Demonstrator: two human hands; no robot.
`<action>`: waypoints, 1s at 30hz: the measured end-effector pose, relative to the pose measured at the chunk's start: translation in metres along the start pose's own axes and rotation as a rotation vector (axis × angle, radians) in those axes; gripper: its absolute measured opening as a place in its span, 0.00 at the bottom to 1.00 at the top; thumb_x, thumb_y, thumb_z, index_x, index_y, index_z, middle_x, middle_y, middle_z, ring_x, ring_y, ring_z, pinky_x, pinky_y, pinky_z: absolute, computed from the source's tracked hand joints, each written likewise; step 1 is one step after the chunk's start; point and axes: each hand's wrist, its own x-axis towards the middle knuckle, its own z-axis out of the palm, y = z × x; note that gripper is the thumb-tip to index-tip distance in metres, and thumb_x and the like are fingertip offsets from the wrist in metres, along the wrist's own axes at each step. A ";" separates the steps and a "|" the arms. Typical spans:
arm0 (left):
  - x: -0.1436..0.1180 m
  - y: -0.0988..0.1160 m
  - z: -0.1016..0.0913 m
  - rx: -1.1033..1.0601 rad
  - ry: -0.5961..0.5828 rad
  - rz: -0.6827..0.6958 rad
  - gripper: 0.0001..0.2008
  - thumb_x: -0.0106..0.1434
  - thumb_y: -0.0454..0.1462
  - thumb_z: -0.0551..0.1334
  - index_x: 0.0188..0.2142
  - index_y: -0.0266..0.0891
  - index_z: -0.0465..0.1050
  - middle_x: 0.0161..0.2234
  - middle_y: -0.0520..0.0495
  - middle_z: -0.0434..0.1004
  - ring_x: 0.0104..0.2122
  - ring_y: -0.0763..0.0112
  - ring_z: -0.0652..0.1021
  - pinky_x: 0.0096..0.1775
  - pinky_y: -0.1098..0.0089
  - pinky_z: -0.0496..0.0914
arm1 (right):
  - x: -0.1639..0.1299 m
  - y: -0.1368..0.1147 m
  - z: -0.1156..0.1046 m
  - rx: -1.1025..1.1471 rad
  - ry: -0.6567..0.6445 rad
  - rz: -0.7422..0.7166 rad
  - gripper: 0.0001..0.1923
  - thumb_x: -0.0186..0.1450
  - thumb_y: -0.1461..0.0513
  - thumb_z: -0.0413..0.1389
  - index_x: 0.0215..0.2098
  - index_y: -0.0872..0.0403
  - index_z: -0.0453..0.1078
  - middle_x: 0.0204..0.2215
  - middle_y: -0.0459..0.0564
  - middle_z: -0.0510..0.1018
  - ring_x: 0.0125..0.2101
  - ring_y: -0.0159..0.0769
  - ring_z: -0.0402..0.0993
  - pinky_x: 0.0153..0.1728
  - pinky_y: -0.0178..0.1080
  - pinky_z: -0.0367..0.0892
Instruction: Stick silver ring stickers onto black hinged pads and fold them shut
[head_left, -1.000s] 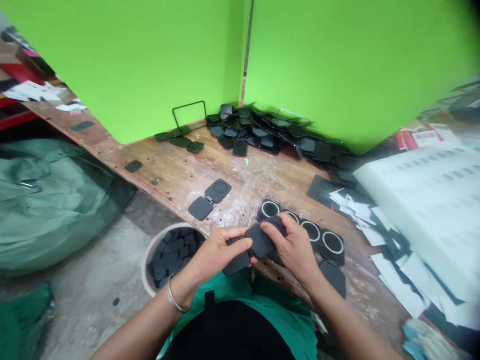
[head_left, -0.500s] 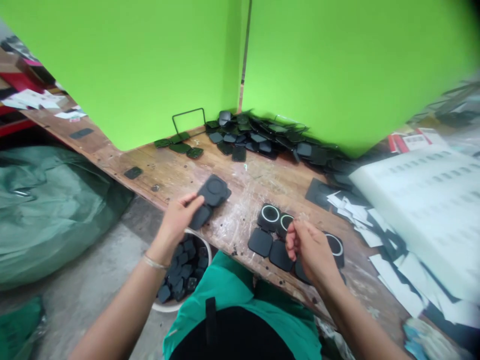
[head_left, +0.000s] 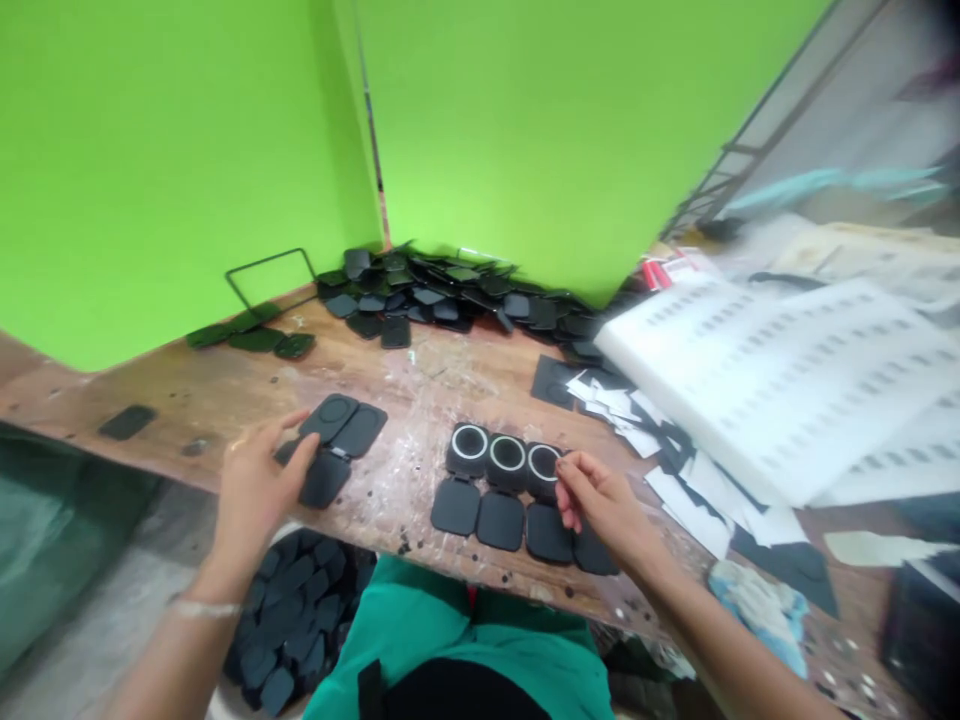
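At the table's left part, my left hand [head_left: 259, 485] has its thumb and fingers at the left edge of black hinged charging pads [head_left: 330, 478], gripping one of them. The pads overlap, and a faint circle shows on one panel. Over the right end of a row of opened black charging pads [head_left: 501, 520] is my right hand [head_left: 600, 500], its fingers pinched together. Whatever lies between those fingertips is too small to make out. White rings [head_left: 507, 454] show on the upper panels of three pads. The right hand partly covers the fourth.
Black pads [head_left: 450, 300] lie heaped along the green partition [head_left: 525, 130]. White printed sheets [head_left: 750, 380], paper strips and a crumpled cloth [head_left: 761, 605] occupy the right side. Below the table edge stands a bucket of black pieces [head_left: 289, 610]. A thin black frame [head_left: 270, 258] leans at back left.
My view has turned right, so the table things appear further left. The pads at my left hand have fanned out lower on the table. My right hand stays pinched over the row's right end.
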 end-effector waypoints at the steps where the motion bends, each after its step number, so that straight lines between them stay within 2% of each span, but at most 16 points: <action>1: -0.008 0.010 0.003 -0.014 -0.007 0.060 0.22 0.62 0.49 0.57 0.48 0.40 0.76 0.48 0.39 0.78 0.50 0.50 0.75 0.54 0.54 0.66 | 0.007 0.001 -0.010 -0.124 0.035 -0.072 0.21 0.64 0.43 0.52 0.30 0.51 0.63 0.18 0.43 0.72 0.16 0.31 0.68 0.17 0.33 0.61; 4: -0.038 0.044 0.020 -0.105 -0.092 0.185 0.19 0.62 0.49 0.58 0.45 0.43 0.78 0.44 0.42 0.78 0.47 0.53 0.75 0.53 0.55 0.67 | 0.038 0.006 -0.040 -0.635 0.195 -0.302 0.12 0.67 0.55 0.49 0.32 0.53 0.67 0.26 0.50 0.77 0.27 0.37 0.74 0.30 0.39 0.68; 6: -0.057 0.065 0.034 -0.191 -0.177 0.209 0.17 0.62 0.49 0.59 0.43 0.44 0.79 0.42 0.43 0.78 0.46 0.55 0.76 0.51 0.57 0.69 | 0.064 0.010 -0.055 -0.849 0.260 -0.370 0.09 0.65 0.62 0.50 0.32 0.55 0.70 0.32 0.56 0.79 0.37 0.44 0.75 0.41 0.44 0.68; 10: -0.081 0.095 0.055 -0.309 -0.319 0.164 0.15 0.64 0.47 0.59 0.42 0.45 0.80 0.43 0.43 0.77 0.46 0.57 0.77 0.50 0.58 0.71 | 0.109 0.014 -0.066 -0.984 0.203 -0.422 0.10 0.64 0.66 0.52 0.38 0.57 0.75 0.46 0.60 0.79 0.55 0.53 0.67 0.55 0.50 0.60; 12: -0.084 0.102 0.058 -0.335 -0.346 0.153 0.14 0.64 0.47 0.59 0.42 0.45 0.80 0.43 0.43 0.77 0.46 0.56 0.77 0.50 0.57 0.71 | 0.126 0.015 -0.063 -1.047 0.157 -0.453 0.12 0.64 0.65 0.55 0.45 0.58 0.75 0.54 0.62 0.75 0.63 0.57 0.58 0.59 0.53 0.55; 14: -0.084 0.106 0.058 -0.357 -0.369 0.147 0.14 0.64 0.46 0.59 0.42 0.45 0.80 0.43 0.43 0.77 0.46 0.56 0.77 0.51 0.57 0.71 | 0.138 0.015 -0.059 -1.101 0.114 -0.476 0.15 0.65 0.62 0.57 0.49 0.58 0.73 0.57 0.63 0.73 0.66 0.58 0.51 0.61 0.58 0.49; 16: -0.081 0.108 0.055 -0.385 -0.388 0.128 0.13 0.64 0.45 0.60 0.42 0.45 0.80 0.43 0.43 0.77 0.46 0.57 0.77 0.51 0.58 0.70 | 0.145 0.014 -0.053 -1.141 0.075 -0.503 0.15 0.66 0.62 0.56 0.50 0.58 0.73 0.54 0.64 0.75 0.66 0.57 0.53 0.62 0.60 0.46; 19: -0.075 0.114 0.050 -0.451 -0.413 0.067 0.12 0.64 0.45 0.61 0.40 0.44 0.80 0.42 0.43 0.78 0.46 0.58 0.77 0.51 0.61 0.70 | 0.151 0.013 -0.044 -1.171 0.043 -0.557 0.12 0.66 0.63 0.56 0.46 0.59 0.74 0.48 0.64 0.79 0.63 0.53 0.59 0.63 0.55 0.46; 21: -0.071 0.120 0.048 -0.507 -0.440 0.009 0.12 0.63 0.45 0.61 0.39 0.44 0.81 0.41 0.44 0.79 0.45 0.59 0.77 0.48 0.63 0.71 | 0.153 0.011 -0.038 -1.170 0.045 -0.581 0.09 0.66 0.63 0.56 0.40 0.59 0.75 0.44 0.65 0.81 0.57 0.51 0.67 0.60 0.49 0.52; 23: -0.068 0.126 0.048 -0.562 -0.471 -0.045 0.13 0.62 0.45 0.62 0.39 0.43 0.81 0.40 0.44 0.80 0.43 0.60 0.78 0.46 0.65 0.71 | 0.155 0.007 -0.035 -1.155 0.075 -0.576 0.08 0.65 0.65 0.54 0.34 0.59 0.76 0.36 0.64 0.82 0.47 0.50 0.75 0.53 0.45 0.59; 25: -0.068 0.130 0.048 -0.612 -0.500 -0.098 0.13 0.62 0.46 0.63 0.39 0.42 0.81 0.39 0.45 0.81 0.42 0.61 0.78 0.45 0.66 0.71 | 0.157 -0.001 -0.036 -1.124 0.148 -0.557 0.10 0.65 0.66 0.53 0.31 0.59 0.75 0.31 0.62 0.81 0.38 0.47 0.76 0.45 0.42 0.63; 26: -0.068 0.131 0.048 -0.637 -0.517 -0.129 0.14 0.61 0.47 0.63 0.39 0.41 0.81 0.39 0.45 0.81 0.42 0.61 0.78 0.45 0.67 0.71 | 0.158 -0.007 -0.038 -1.103 0.201 -0.549 0.11 0.66 0.65 0.51 0.33 0.59 0.75 0.31 0.61 0.80 0.37 0.46 0.76 0.42 0.42 0.63; 28: -0.069 0.130 0.049 -0.685 -0.551 -0.193 0.15 0.61 0.47 0.64 0.41 0.41 0.80 0.40 0.45 0.81 0.42 0.62 0.79 0.46 0.67 0.70 | 0.160 -0.020 -0.043 -1.049 0.351 -0.537 0.16 0.69 0.64 0.44 0.42 0.60 0.74 0.37 0.62 0.80 0.40 0.47 0.74 0.42 0.42 0.62; 30: -0.070 0.127 0.050 -0.726 -0.569 -0.243 0.16 0.61 0.49 0.65 0.42 0.41 0.80 0.40 0.45 0.82 0.43 0.62 0.79 0.46 0.67 0.70 | 0.163 -0.031 -0.048 -0.874 0.562 -0.548 0.21 0.71 0.64 0.37 0.49 0.60 0.70 0.44 0.63 0.77 0.44 0.45 0.73 0.43 0.42 0.62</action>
